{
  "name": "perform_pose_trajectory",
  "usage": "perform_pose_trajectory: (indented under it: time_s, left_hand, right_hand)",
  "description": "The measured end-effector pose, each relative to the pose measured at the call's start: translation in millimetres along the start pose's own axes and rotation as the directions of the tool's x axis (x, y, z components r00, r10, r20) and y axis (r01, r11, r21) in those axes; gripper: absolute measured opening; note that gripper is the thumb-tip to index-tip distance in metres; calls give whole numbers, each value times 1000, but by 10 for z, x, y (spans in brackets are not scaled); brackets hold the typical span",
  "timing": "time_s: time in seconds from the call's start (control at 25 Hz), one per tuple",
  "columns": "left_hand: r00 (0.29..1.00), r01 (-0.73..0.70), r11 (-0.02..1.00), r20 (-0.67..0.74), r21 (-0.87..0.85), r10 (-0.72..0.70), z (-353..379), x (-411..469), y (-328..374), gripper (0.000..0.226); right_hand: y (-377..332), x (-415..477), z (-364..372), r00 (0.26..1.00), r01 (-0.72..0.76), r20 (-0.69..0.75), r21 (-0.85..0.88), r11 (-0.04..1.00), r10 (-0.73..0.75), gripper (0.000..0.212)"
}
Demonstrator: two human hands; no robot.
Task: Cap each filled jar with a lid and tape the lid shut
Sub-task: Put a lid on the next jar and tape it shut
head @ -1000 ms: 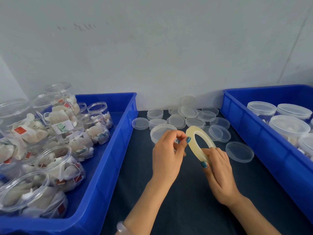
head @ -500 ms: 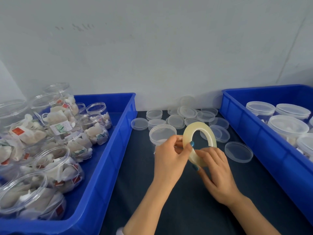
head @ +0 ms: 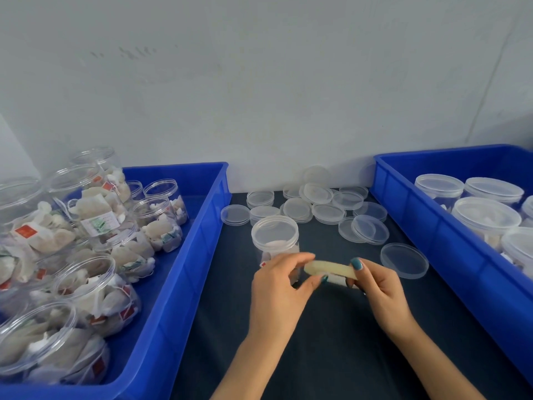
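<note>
- The left grip [head: 277,284] is curled, thumb and fingertips pinching the left end of the tape roll [head: 328,268].
- The right grip [head: 377,287] is curled round the roll's right end, thumb on top.
- The roll is held nearly flat above the middle of the worktop [head: 331,347], just in front of a capped jar [head: 275,236].
- Loose lids [head: 317,203] lie by the worktop's far edge.
- Open filled jars [head: 86,287] fill the left bin [head: 202,255]; lidded jars [head: 486,216] sit in the right bin [head: 427,238].
</note>
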State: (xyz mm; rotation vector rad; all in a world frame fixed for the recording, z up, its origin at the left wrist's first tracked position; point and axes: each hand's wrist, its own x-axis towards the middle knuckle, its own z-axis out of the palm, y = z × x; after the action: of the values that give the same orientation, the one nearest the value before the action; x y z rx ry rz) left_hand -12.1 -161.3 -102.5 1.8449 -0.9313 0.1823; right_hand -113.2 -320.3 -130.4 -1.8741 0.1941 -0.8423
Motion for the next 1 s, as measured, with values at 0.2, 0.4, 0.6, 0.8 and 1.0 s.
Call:
perform_pose_trajectory:
  time_s: [0.2, 0.4, 0.6, 0.8, 1.0]
  left_hand:
    - [974, 205, 942, -41, -264, -224, 81, -33, 72, 18]
    - [942, 323, 868, 39, -377, -333, 91, 13, 39, 20]
    - [964, 262, 907, 45, -329, -262, -8, 68, -4, 25]
    - [975, 223, 946, 41, -235, -220, -37, 62, -13, 8]
    - [986, 119, 986, -104, -116, -131, -77, -161, 11, 8]
  right_hand:
    - [46, -32, 9, 985, 163, -25, -220, 962, -172, 39]
    - [62, -63, -8, 947, 310, 72, -451, 837, -312, 28]
    - [71, -58, 5, 938, 341, 119, -504, 794, -326, 23]
    - [44, -64, 34, 934, 353, 183, -599, 719, -306, 22]
    - [20, 4, 64, 960, 264, 140, -730, 631, -240, 34]
